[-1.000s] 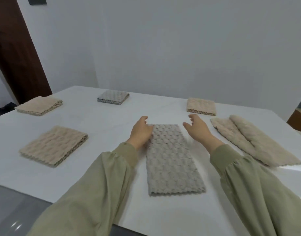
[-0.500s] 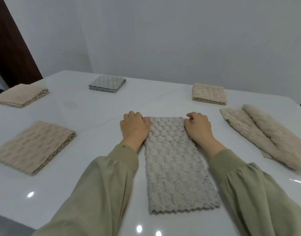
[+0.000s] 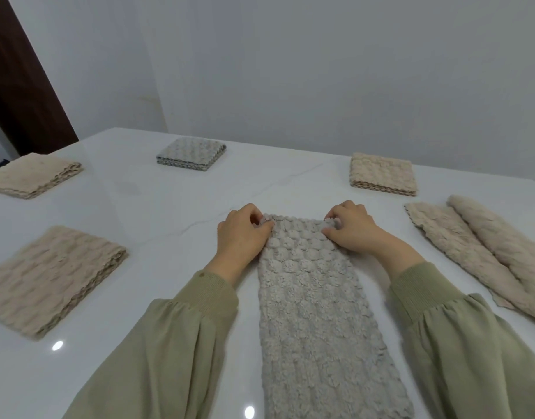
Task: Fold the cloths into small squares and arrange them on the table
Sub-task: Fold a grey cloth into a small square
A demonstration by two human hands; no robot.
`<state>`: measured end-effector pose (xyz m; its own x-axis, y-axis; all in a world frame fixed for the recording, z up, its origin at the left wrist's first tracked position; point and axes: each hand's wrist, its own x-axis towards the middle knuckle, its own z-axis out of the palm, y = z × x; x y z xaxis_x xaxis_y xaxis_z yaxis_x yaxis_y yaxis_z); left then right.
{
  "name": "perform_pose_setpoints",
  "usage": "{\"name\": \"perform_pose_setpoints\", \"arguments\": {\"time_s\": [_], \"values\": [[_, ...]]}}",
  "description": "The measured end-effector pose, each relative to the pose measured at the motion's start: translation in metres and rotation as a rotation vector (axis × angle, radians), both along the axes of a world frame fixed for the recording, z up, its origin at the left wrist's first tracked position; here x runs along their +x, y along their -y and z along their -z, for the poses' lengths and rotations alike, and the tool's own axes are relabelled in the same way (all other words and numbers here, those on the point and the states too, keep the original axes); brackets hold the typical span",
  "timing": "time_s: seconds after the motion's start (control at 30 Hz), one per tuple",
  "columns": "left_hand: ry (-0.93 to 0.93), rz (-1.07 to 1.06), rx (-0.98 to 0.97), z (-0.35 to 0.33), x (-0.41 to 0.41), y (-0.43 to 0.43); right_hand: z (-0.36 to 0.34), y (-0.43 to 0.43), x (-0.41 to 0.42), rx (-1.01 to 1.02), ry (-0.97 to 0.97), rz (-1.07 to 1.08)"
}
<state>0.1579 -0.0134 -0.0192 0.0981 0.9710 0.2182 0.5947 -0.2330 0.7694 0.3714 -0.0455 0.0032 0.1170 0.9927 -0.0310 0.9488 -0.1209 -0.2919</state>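
Right now the person's left hand point(image 3: 242, 237) and right hand point(image 3: 351, 231) each pinch a far corner of the long grey bobbled cloth point(image 3: 314, 313), which lies as a narrow strip on the white glossy table point(image 3: 169, 207).

Beyond the strip's far end sit a small folded grey square point(image 3: 191, 154) to the left and a folded beige square point(image 3: 382, 173) to the right. Left of the strip lie a near folded beige cloth point(image 3: 48, 276) and a farther folded beige cloth point(image 3: 33, 175). Long beige cloth strips point(image 3: 459, 246) wait to its right.

I'd say the halving fold is in hand. Next, the pinched end needs lifting and carrying back onto the near end, edges matched.
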Motion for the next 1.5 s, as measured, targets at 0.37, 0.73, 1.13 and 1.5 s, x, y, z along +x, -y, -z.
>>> {"name": "perform_pose_setpoints", "arguments": {"time_s": [0.37, 0.73, 1.13, 1.5], "values": [[0.496, 0.126, -0.089, -0.01, -0.001, 0.006, -0.018, 0.011, 0.007, 0.138, -0.799, 0.062], [0.074, 0.081, -0.105, -0.009, -0.01, 0.0, -0.027, 0.015, 0.0, 0.032, -0.527, 0.088], [0.522, -0.064, 0.178, -0.024, 0.0, 0.03, -0.039, 0.029, -0.039, 0.638, -0.9, 0.063], [0.726, 0.016, -0.356, -0.03, -0.018, 0.078, 0.001, 0.077, -0.043, 0.567, -0.924, 0.259]]}}
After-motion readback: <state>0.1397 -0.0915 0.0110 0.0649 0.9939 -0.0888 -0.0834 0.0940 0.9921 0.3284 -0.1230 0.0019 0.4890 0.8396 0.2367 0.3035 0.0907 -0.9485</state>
